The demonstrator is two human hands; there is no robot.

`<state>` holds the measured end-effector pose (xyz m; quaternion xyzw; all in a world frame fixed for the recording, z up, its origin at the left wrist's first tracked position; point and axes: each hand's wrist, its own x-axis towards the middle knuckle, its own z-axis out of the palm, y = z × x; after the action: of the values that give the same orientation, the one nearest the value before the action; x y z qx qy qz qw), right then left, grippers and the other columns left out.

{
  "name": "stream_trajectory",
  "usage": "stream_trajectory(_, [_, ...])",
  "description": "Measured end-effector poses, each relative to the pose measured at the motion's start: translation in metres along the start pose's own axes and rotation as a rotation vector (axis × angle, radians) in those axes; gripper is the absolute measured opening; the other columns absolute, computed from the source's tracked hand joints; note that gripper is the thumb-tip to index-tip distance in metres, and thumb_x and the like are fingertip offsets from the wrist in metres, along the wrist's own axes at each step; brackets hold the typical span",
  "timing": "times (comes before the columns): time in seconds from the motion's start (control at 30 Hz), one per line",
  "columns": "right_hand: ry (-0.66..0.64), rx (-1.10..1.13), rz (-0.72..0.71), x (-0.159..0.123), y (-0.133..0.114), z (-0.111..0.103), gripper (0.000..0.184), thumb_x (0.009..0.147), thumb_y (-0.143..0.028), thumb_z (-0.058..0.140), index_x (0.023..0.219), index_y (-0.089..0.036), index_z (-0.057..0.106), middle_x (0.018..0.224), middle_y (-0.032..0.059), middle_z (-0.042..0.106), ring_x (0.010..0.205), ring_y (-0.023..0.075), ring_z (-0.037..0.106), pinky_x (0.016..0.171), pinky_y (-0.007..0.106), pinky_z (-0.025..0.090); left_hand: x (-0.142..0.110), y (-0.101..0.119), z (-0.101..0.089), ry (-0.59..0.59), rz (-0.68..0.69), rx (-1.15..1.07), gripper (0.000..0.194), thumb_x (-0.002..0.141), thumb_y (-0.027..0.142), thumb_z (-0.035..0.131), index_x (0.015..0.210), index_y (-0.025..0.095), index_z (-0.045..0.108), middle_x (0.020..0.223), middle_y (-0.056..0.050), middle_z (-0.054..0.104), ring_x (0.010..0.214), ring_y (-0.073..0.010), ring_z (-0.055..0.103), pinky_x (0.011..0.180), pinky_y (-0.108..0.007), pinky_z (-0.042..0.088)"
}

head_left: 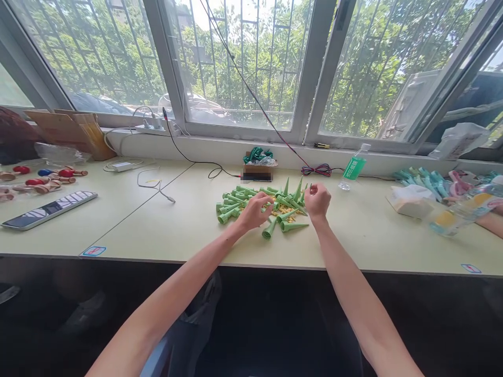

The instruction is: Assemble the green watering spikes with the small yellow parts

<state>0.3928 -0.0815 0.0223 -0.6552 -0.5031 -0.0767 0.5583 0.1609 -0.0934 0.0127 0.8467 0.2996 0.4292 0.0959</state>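
A heap of several green plastic cones [251, 201] lies on the pale table [157, 230], with small yellow pieces [283, 210] among them. My left hand [255, 210] rests curled on the heap, fingertips down on the cones near the yellow pieces; what it grips, if anything, is hidden. My right hand [317, 200] is raised just right of the heap, fingers pinched on a small thin piece I cannot make out. Two loose cones [293, 226] lie just in front of the heap between my hands.
A green-labelled water bottle [352, 168] stands at the back right. A small box of green parts [257, 165] sits by the window sill with cables. A phone [49, 209] and red-and-blue wooden toys [43, 177] lie left. Another person's arm [489, 222], bags and teal items lie right.
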Motion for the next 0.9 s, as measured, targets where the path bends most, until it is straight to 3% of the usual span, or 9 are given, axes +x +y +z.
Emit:
stream_trajectory(0.13, [0.021, -0.028, 0.038, -0.0012, -0.0029, -0.0020, 0.004, 0.078, -0.020, 0.052, 0.075, -0.020, 0.052, 0.071, 0.0036, 0.057, 0.066, 0.0186, 0.050, 0.067, 0.031, 0.038, -0.0007, 0.0006, 0.0000, -0.004, -0.008, 0.005, 0.013, 0.092, 0.019, 0.056, 0.094, 0.016, 0.068, 0.098, -0.008, 0.063, 0.082, -0.0167, 0.063, 0.072, -0.030, 0.053])
stream_trajectory(0.3, [-0.076, -0.076, 0.121, -0.0032, -0.0015, -0.0016, 0.004, 0.077, -0.019, 0.053, 0.073, -0.020, 0.054, 0.071, 0.0043, 0.059, 0.066, 0.0187, 0.049, 0.062, 0.029, 0.034, -0.0009, 0.0020, -0.0004, -0.001, -0.021, 0.014, 0.012, 0.092, 0.019, 0.056, 0.092, 0.016, 0.068, 0.097, -0.008, 0.064, 0.081, -0.0162, 0.063, 0.071, -0.029, 0.053])
stream_trajectory(0.6, [-0.097, -0.082, 0.192, -0.0051, -0.0020, -0.0002, 0.005, 0.078, -0.021, 0.054, 0.082, -0.020, 0.057, 0.076, 0.0064, 0.063, 0.073, 0.0221, 0.054, 0.066, 0.031, 0.039, -0.0011, 0.0020, -0.0007, 0.010, -0.023, 0.016, 0.010, 0.091, 0.016, 0.058, 0.090, 0.016, 0.069, 0.095, -0.008, 0.064, 0.079, -0.0153, 0.062, 0.067, -0.028, 0.052])
stream_trajectory(0.77, [-0.014, -0.020, 0.192, -0.0056, -0.0051, -0.0031, 0.020, 0.080, -0.026, 0.054, 0.098, -0.019, 0.057, 0.074, 0.0049, 0.061, 0.074, 0.0242, 0.056, 0.069, 0.033, 0.041, -0.0020, 0.0027, -0.0013, -0.017, -0.045, 0.028, 0.011, 0.090, 0.017, 0.058, 0.091, 0.016, 0.069, 0.095, -0.008, 0.064, 0.078, -0.0149, 0.061, 0.065, -0.026, 0.051])
stream_trajectory(0.9, [0.107, 0.043, 0.107, -0.0049, -0.0087, -0.0059, 0.020, 0.082, -0.027, 0.050, 0.099, -0.018, 0.054, 0.068, 0.0015, 0.055, 0.067, 0.0216, 0.054, 0.069, 0.033, 0.042, -0.0029, 0.0004, -0.0002, -0.023, -0.055, 0.044, 0.011, 0.090, 0.017, 0.058, 0.091, 0.016, 0.069, 0.093, -0.007, 0.063, 0.077, -0.0153, 0.060, 0.066, -0.027, 0.051])
